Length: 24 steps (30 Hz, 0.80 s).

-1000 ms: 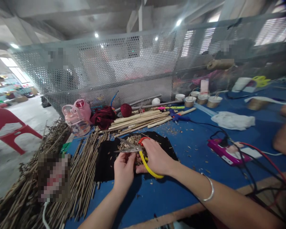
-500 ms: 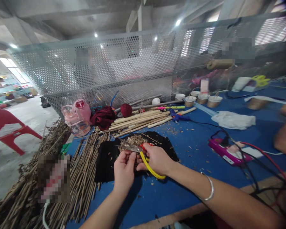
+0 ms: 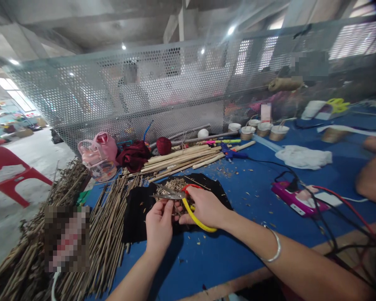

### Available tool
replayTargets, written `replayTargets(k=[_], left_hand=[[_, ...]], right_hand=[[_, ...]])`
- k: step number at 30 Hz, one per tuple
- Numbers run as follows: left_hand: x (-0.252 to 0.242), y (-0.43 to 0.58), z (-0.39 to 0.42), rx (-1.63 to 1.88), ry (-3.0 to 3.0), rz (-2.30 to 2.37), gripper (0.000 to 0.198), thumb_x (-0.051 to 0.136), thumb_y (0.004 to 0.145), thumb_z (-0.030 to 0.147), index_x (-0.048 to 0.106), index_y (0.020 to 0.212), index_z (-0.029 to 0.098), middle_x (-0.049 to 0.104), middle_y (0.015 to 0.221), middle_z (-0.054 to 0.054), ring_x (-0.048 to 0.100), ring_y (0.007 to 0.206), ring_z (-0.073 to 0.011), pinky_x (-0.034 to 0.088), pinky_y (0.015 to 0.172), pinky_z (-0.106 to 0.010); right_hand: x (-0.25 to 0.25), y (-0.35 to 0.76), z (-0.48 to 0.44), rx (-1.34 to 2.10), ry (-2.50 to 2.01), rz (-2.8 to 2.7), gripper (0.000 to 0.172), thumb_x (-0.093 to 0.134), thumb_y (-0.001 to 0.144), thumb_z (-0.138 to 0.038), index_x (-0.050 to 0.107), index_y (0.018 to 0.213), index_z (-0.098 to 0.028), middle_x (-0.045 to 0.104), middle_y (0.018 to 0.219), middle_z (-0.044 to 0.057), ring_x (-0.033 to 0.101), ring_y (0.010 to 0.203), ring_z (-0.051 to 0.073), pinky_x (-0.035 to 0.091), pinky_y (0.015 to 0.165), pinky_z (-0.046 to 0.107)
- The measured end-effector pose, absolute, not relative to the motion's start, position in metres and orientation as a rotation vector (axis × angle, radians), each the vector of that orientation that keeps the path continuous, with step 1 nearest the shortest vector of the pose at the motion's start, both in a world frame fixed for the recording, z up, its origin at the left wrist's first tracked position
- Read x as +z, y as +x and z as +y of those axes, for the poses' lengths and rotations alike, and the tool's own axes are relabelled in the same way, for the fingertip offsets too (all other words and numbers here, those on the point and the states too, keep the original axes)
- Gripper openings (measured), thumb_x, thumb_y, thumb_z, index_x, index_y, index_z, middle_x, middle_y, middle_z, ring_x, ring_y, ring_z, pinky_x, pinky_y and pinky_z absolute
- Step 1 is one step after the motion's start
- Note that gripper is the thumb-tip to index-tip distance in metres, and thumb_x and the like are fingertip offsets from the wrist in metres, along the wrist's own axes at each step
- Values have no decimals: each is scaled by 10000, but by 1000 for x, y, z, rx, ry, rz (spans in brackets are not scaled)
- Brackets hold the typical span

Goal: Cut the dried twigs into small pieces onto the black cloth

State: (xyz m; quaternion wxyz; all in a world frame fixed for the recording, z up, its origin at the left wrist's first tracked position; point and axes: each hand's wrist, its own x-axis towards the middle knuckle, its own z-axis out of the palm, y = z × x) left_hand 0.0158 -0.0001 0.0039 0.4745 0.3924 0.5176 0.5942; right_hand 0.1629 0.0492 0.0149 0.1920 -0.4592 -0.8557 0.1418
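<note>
My right hand is closed around the handles of a pair of scissors, one loop yellow and the other red. The blades are parted and point left, just above the fingertips of my left hand. That hand is closed in a pinch on a small brown twig, mostly hidden by the fingers. Beneath both hands lies a black cloth bearing a heap of chopped plant bits. Long dry stems lie in a bundle to the left of the cloth.
Pale sticks, a blue glue gun and a dark red yarn ball lie behind the cloth. A pink bottle stands back left. A purple power strip with cables sits right, near another person's arm.
The scissor blades have shifted slightly against my left fingertips, and the red loop stands a little higher. Both hands stay over the cloth. The whole view has moved slightly.
</note>
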Motion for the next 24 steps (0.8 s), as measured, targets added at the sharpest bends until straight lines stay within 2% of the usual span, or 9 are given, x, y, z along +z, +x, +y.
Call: replayTargets(k=[7, 14, 17, 24], left_hand=[[4, 18, -1, 1467, 997, 1342, 278, 631, 689, 390, 638, 787, 130, 674, 690, -46, 615, 562, -148, 495, 542, -240], [8, 16, -4, 1498, 1086, 1343, 247, 601, 726, 383, 632, 734, 138, 668, 663, -36, 610, 568, -140, 484, 541, -222], [8, 16, -4, 1507, 1088, 1349, 244, 600, 730, 382, 619, 710, 140, 660, 648, -31, 604, 565, -133, 477, 527, -211], [4, 14, 1, 1523, 962, 1304, 287, 630, 693, 411, 604, 762, 134, 648, 643, -30, 606, 569, -141, 491, 539, -235]], right_hand=[[11, 159, 49, 323, -1185, -2392, 684, 635, 466, -721, 467, 844, -176, 564, 837, 69, 538, 758, 212, 393, 672, 314], [8, 157, 46, 425, -1332, -2399, 626, 586, 539, -729, 444, 843, -200, 598, 729, 30, 579, 634, 191, 339, 531, 248], [7, 158, 47, 386, -1384, -2412, 610, 571, 540, -743, 456, 811, -208, 606, 698, 30, 582, 615, 193, 313, 515, 246], [6, 160, 53, 331, -1400, -2435, 506, 508, 651, -709, 485, 752, -214, 620, 677, 30, 593, 626, 191, 301, 523, 242]])
